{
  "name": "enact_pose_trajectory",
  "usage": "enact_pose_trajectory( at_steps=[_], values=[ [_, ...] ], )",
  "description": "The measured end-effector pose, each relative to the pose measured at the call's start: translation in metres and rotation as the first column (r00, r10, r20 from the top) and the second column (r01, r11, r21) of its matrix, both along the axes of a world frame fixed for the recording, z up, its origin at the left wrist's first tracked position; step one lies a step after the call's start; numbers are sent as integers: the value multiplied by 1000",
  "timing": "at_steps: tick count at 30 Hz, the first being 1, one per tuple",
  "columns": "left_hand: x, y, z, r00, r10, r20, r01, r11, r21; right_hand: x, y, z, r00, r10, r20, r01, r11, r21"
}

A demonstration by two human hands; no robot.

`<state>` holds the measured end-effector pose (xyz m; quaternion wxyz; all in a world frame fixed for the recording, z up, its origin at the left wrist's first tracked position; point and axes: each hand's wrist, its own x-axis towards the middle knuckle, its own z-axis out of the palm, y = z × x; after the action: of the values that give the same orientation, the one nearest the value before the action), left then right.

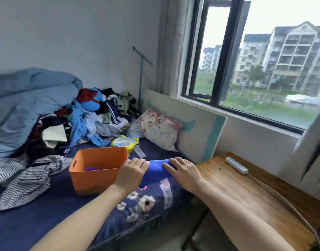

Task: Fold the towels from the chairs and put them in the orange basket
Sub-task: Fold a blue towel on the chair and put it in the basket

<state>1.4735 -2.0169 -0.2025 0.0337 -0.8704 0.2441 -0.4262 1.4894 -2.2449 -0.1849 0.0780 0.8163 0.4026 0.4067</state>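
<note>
Right, blue towel [156, 171] lies as a thick fold on the bed [37, 214], near its right edge; orange basket [93, 180] stands just beside the towel's left end, open top up, something purple low inside; wooden table [246, 192] runs close along the bed's right side, power strip [237, 165] on its far end; bare sheet is open in front of and left of the basket; behind it a yellow fan [123, 142] sits near the rear rim, pillow [157, 129] beyond the towel, clothes pile [93, 115] further back, checked garment [28, 174] at the left; left hand [132, 173] is on the towel's left end beside the basket wall, fingers bent over the far edge, gripping; right hand [184, 172] rests on the right end, fingers fairly straight and slightly spread, pressing flat, thumb toward the middle.
</note>
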Motion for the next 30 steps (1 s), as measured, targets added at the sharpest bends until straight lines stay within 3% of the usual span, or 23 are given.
enact_pose_trajectory(
  at_steps=[8,13,16,24,30],
  values=[
    [-42,161,-29,948,314,-43,-317,945,-77,29,182,-15,940,335,-63,-338,940,-44],
    [-40,200,-45,903,421,-85,-427,902,-63,55,233,-44,891,432,-139,-442,895,-53],
    [-18,210,-39,881,459,-111,-464,886,-14,85,247,-45,859,500,-108,-504,864,-12],
    [85,201,-8,828,534,-170,-525,846,96,191,241,-33,867,464,-182,-466,884,36],
    [140,191,-26,828,514,-224,-496,858,133,244,228,-49,857,431,-282,-447,894,7]
  ],
)
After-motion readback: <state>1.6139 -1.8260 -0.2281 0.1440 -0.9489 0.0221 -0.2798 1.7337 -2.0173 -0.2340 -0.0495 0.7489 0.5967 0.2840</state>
